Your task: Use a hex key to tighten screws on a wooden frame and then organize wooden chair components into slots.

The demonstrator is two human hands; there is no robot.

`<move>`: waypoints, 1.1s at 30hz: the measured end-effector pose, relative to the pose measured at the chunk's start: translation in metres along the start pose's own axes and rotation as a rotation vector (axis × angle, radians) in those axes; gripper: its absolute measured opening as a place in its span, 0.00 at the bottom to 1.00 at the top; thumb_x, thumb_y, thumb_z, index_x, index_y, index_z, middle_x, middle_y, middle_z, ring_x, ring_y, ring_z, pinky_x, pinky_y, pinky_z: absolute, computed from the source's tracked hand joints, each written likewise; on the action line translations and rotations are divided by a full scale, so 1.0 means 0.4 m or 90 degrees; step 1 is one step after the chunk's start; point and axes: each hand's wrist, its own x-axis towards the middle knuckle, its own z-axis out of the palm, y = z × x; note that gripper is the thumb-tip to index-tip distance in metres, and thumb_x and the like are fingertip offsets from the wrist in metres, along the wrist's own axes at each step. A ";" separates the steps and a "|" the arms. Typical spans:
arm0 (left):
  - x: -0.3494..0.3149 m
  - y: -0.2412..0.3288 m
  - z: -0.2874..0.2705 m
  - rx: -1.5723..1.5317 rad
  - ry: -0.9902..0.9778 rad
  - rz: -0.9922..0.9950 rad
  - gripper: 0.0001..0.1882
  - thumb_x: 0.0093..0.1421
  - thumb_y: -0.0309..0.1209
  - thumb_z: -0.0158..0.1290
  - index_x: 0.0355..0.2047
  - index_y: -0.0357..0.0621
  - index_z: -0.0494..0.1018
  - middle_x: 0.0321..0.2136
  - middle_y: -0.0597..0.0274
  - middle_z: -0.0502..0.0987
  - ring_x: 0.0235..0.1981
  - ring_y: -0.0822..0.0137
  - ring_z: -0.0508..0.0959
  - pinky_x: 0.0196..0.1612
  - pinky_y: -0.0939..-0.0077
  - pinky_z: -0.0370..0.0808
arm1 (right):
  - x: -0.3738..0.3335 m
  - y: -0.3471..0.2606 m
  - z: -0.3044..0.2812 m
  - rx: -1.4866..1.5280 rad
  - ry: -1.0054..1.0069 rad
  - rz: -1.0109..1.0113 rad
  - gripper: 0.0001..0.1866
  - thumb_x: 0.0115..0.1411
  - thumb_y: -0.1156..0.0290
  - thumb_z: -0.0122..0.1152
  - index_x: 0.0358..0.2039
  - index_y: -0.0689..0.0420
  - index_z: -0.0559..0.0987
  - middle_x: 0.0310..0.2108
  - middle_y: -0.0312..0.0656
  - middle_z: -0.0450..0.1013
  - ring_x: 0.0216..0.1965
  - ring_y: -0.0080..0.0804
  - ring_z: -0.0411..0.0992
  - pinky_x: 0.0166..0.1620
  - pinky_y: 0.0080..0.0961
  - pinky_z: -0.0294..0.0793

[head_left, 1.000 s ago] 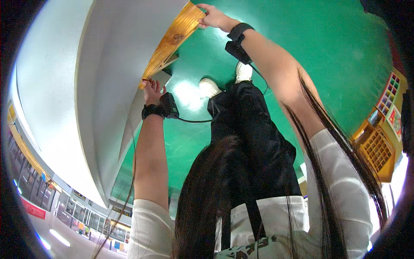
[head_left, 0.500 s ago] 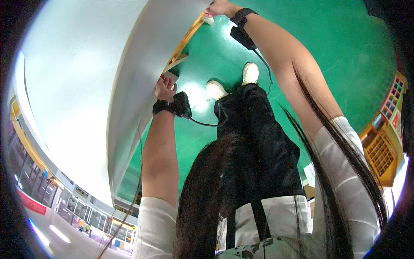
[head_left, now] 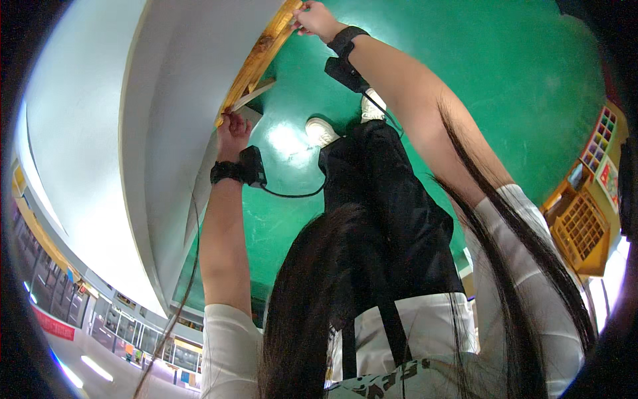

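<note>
A yellow-brown wooden frame (head_left: 264, 50) stands edge-on against the pale wall, with a light strut angling out from its near part. My left hand (head_left: 234, 136) has its fingers curled on the frame's near end. Farther along, my right hand (head_left: 319, 21) grips the far end with bent fingers. Part of the frame runs out past the top edge of the view, and its underside is hidden. Each wrist wears a black strap with a small black box and a cable.
A smooth pale wall (head_left: 176, 100) with a projecting edge fills the left side. Below me lies a shiny green floor (head_left: 478, 53), with my white shoes (head_left: 321, 132) on it. At the right stands a wooden lattice rack (head_left: 581, 226). Long dark hair hangs across the lower view.
Both hands and the wooden frame have shifted left in the view, and more of the frame shows. The wall has shifted left as well.
</note>
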 end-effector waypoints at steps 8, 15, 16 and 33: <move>0.055 -0.014 -0.055 0.038 -0.157 0.094 0.04 0.49 0.22 0.42 0.27 0.41 0.65 0.19 0.65 0.66 0.22 0.74 0.68 0.30 0.77 0.68 | 0.000 -0.031 0.005 -0.167 0.037 0.102 0.10 0.41 0.72 0.51 0.15 0.68 0.73 0.17 0.49 0.70 0.21 0.35 0.72 0.28 0.23 0.71; 0.065 -0.004 -0.065 -0.025 -0.124 0.128 0.04 0.50 0.22 0.42 0.27 0.42 0.65 0.23 0.67 0.68 0.24 0.73 0.69 0.35 0.74 0.69 | -0.004 -0.018 0.005 -0.180 0.022 0.135 0.10 0.39 0.71 0.53 0.18 0.67 0.73 0.20 0.50 0.70 0.20 0.34 0.72 0.28 0.24 0.71; 0.058 -0.004 -0.057 0.001 -0.037 0.175 0.03 0.50 0.23 0.42 0.26 0.43 0.65 0.23 0.67 0.69 0.25 0.73 0.69 0.36 0.75 0.69 | -0.011 -0.020 0.004 -0.210 0.000 0.133 0.10 0.39 0.70 0.54 0.19 0.66 0.74 0.21 0.49 0.71 0.21 0.35 0.72 0.28 0.25 0.71; 0.021 -0.004 -0.001 0.065 0.082 0.089 0.11 0.53 0.36 0.42 0.37 0.51 0.61 0.34 0.68 0.64 0.35 0.70 0.64 0.35 0.69 0.63 | -0.010 -0.066 0.000 -0.411 0.098 0.037 0.20 0.42 0.55 0.58 0.29 0.58 0.74 0.33 0.46 0.69 0.37 0.42 0.68 0.38 0.32 0.67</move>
